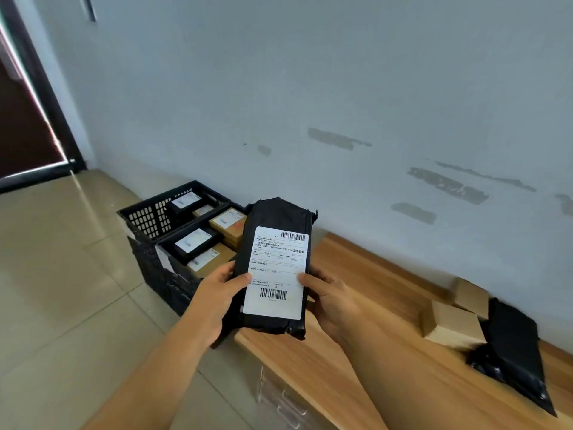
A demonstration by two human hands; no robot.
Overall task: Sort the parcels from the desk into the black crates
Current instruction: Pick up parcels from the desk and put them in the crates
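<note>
At the far left we see a dark door frame (37, 97) above the pale tiled floor (62, 274). Next come the two black crates (145, 217) standing on the floor against the wall, side by side; the far one holds a black parcel and a brown box, the near one (167, 274) holds a black labelled parcel (193, 242) and several brown cardboard boxes (228, 223). Our left hand (217, 302) grips the lower left edge of a black mailer parcel (273, 268), thumb on its white shipping label (277, 274), fingers curled behind. The parcel is held upright in the air above the desk's left end, just beside the near crate. Our right hand (331, 302) grasps the parcel's lower right edge, thumb on the label. Farther right, on the wooden desk (356, 383), two brown boxes (449, 324) lie against each other near the wall, and a black bagged parcel (514, 352) lies touching them.
</note>
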